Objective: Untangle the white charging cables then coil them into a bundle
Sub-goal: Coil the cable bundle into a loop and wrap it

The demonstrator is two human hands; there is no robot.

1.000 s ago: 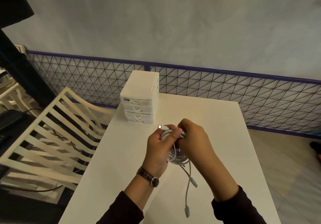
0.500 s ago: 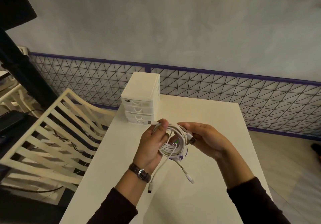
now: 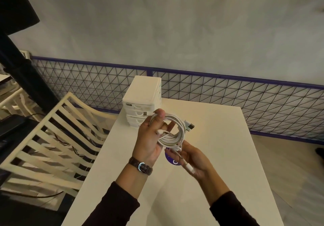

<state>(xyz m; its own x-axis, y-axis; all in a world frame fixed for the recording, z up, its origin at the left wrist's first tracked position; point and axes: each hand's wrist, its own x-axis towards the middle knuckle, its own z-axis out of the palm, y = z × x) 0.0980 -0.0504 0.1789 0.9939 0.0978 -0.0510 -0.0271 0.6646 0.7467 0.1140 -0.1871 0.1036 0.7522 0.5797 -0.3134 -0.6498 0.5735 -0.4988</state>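
Two hands: both raised above the table (image 3: 219, 138), both dark-sleeved.
Left hand (image 3: 149, 138): palm toward the camera, fingers curled through and gripping the coil of white charging cables (image 3: 172, 132); wristwatch (image 3: 141, 166) with a dark strap on the wrist.
Right hand (image 3: 194, 159): below and to the right of the coil, palm up, fingers loosely closed around a loose cable end; a white connector (image 3: 190, 168) lies across the palm.
Coil: several white loops held in the air between the hands, well clear of the table; one metal-tipped plug (image 3: 145, 114) sticks out left past the left fingertips, a USB plug (image 3: 190, 126) sticks out on the right of the loops.
Purple tag (image 3: 172, 159): round, hanging under the coil, beside the right hand's fingers.
Drawer unit (image 3: 142, 103): small, white, stacked drawers, standing at the table's far left corner, behind the hands.
Chair (image 3: 52, 138): cream, slatted, left of the table.
Fence (image 3: 245, 99): wire mesh with purple rail, behind the table, against a grey wall.
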